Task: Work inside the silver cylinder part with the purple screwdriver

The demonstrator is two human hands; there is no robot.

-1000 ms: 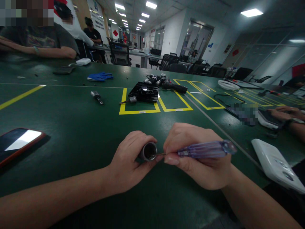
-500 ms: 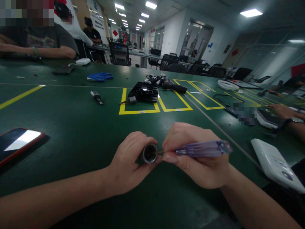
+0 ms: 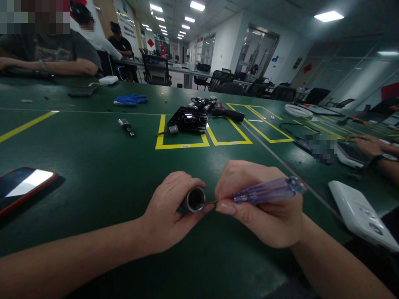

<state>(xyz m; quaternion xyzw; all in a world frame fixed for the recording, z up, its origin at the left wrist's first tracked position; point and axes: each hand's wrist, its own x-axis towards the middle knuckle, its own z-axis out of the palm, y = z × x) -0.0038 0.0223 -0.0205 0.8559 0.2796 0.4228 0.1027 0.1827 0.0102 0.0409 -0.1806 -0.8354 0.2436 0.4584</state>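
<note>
My left hand (image 3: 171,211) is wrapped around a short metal cylinder (image 3: 187,203) whose round open end faces me. Its inside is dark. In my right hand (image 3: 258,207) is a screwdriver (image 3: 269,192) with a clear purplish handle, gripped between thumb and fingers. The thin shaft points left, and its tip lies at the mouth of the cylinder; how far it reaches inside I cannot tell. Both hands are held above the green table (image 3: 102,178), close to each other.
A phone (image 3: 25,187) lies at the left, a white device (image 3: 361,211) at the right. Farther back are a small metal connector (image 3: 126,126), a blue glove (image 3: 131,99), a black tray (image 3: 190,120) with metal parts, and yellow tape outlines. A co-worker's hand (image 3: 370,145) rests at the right.
My right hand has shifted slightly right, drawing the screwdriver back a little, with its handle end tilted up. My left hand and the cylinder have hardly moved.
</note>
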